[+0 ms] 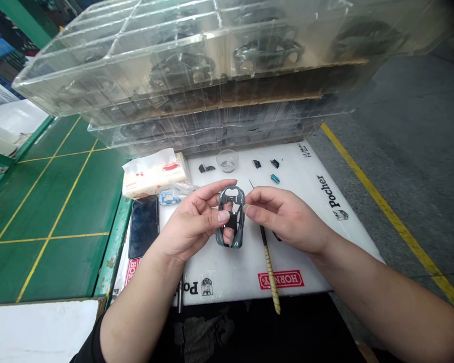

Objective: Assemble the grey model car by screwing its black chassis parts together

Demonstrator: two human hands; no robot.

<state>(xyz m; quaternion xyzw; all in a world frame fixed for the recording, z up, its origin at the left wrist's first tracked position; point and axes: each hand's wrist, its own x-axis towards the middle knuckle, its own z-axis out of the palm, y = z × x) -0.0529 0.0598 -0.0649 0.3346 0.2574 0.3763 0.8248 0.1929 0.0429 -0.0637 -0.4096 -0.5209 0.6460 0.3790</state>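
Observation:
My left hand (200, 217) is closed around a grey model car body shell (240, 237), its thumb on the dark middle part and fingers showing through the openings. The shell stands on end over the white work surface. At its right edge, my right hand (283, 217) pinches with thumb and forefinger by the rim; whether a small part sits between those fingertips is hidden. Below the right hand lies a thin tool with a yellow wrapped handle (271, 277). Small black parts (257, 164) and a blue piece (275, 179) lie beyond the hands.
Stacked clear plastic trays (196, 91) holding car shells rise at the back. A round clear cup (227, 161), a tissue pack (155, 176) and a phone (144, 227) sit on the white board (227, 282). A green table (75, 201) adjoins at left.

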